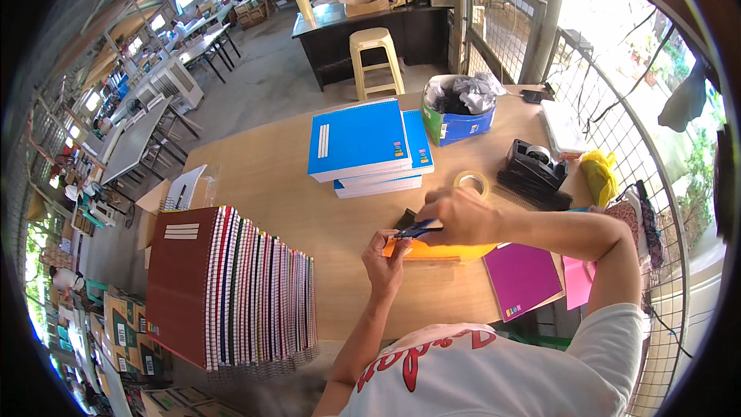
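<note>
In front of me lies a yellow-orange notebook [455,253], partly covered by my right arm. My right hand [460,216] is closed round blue-handled pliers [417,229], whose tip points left at the notebook's near-left corner. There my left hand [380,262] pinches the notebook's end between thumb and fingers, right beside the pliers' tip. Whether a wire end sits in the jaws is too small to tell. A small dark block [406,218] stands just behind the pliers. To the right lies a purple notebook [523,281], with a pink sheet [577,281] next to it.
Spiral notebooks [255,286] form a tall stack at left. Blue notebooks [360,140] are piled at the middle back. Beyond my right hand are a tape roll [472,182], a black tape dispenser [536,166], a box of crumpled plastic [461,120] and a yellow bag [599,177]. Wire mesh borders the right.
</note>
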A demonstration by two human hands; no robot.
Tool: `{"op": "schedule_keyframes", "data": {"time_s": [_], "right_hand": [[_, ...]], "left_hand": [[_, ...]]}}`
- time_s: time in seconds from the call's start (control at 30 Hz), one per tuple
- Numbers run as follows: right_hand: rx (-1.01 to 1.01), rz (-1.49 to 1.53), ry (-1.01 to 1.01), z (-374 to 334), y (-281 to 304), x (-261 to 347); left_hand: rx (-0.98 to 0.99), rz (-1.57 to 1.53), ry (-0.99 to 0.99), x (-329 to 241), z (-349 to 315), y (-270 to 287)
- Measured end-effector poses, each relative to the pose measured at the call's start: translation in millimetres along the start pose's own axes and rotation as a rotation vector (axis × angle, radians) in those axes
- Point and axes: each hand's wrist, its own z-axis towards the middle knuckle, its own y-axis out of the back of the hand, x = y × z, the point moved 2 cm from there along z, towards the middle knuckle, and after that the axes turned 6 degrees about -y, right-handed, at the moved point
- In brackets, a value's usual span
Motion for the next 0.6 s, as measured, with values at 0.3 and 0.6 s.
{"op": "schedule_keyframes", "data": {"time_s": [0.3,0.6], "right_hand": [[0.258,0.207,-0.333,10,-161,-216],[-0.477,0.141,-1.166,-179,-251,-282]], "left_hand": [[-0.006,0.031,-0.124,-2,13,19],[0.699,0.934,-0.577,-30,-1,-16]]}}
